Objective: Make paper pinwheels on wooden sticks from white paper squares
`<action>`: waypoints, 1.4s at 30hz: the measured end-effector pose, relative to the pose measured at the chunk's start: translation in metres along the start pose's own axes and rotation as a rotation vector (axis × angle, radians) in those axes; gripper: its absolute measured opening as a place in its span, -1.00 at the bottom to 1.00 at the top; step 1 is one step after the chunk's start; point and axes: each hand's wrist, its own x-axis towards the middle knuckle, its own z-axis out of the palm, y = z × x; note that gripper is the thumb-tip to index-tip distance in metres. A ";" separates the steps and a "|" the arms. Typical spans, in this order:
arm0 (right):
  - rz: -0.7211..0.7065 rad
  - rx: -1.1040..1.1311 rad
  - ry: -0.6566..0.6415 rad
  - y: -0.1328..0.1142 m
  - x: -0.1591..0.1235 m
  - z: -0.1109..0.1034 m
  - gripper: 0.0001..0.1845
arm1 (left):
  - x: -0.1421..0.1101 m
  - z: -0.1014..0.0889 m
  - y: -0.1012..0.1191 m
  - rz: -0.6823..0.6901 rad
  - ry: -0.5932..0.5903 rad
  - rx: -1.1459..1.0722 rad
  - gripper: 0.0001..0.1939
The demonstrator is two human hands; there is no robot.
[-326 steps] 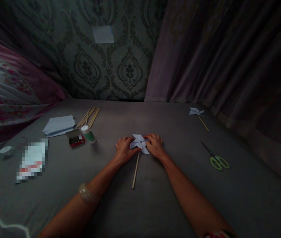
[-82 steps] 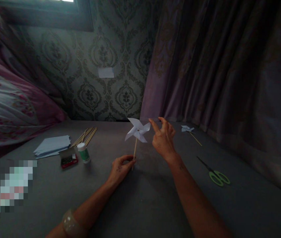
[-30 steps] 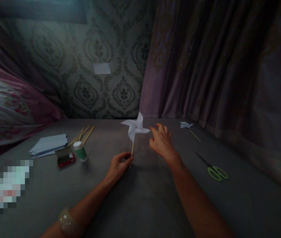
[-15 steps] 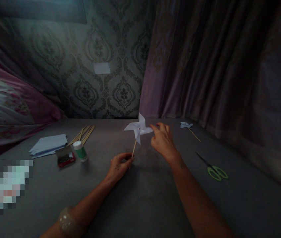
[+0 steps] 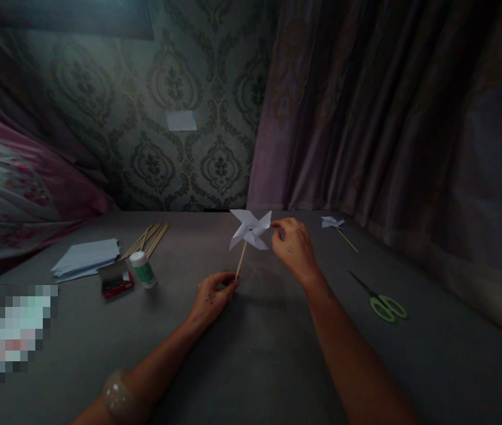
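Note:
A white paper pinwheel (image 5: 251,229) on a thin wooden stick stands tilted slightly right in the middle of the view. My left hand (image 5: 214,295) pinches the lower part of its stick between thumb and fingers. Beside the pinwheel's right blades is my right hand (image 5: 294,248), its index finger stretched to the blade edge and its thumb apart. Whether that fingertip touches the paper is hard to tell. Nothing shows in the right hand. A small shiny pin head marks the pinwheel's centre.
Left on the grey table lie a paper stack (image 5: 86,258), wooden sticks (image 5: 157,241), a red-edged small box (image 5: 117,284) and a white-capped green bottle (image 5: 143,270). Right are a second pinwheel (image 5: 332,222) and green-handled scissors (image 5: 386,307). Curtains (image 5: 366,118) hang along the right.
The pinwheel's blades have turned about its centre, while the stick stays in my left hand. My right hand has shifted slightly, its fingers more curled.

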 end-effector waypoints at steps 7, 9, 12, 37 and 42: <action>-0.064 -0.056 0.159 -0.005 0.000 -0.003 -0.41 | -0.001 -0.001 0.002 0.014 -0.004 0.011 -0.66; -0.070 -0.103 0.129 -0.006 -0.002 -0.003 -0.34 | -0.001 -0.001 0.001 0.026 -0.005 0.014 -0.67; -0.039 -0.158 -0.015 -0.005 -0.007 -0.001 -0.42 | 0.000 0.000 -0.002 0.045 0.009 0.021 -0.68; 0.082 -0.289 -0.163 -0.002 -0.004 -0.013 -0.61 | 0.000 -0.001 0.002 0.074 0.034 0.075 -0.70; 0.012 -0.217 -0.274 -0.003 -0.006 -0.008 -0.61 | 0.001 -0.002 0.007 -0.005 0.066 0.012 -0.65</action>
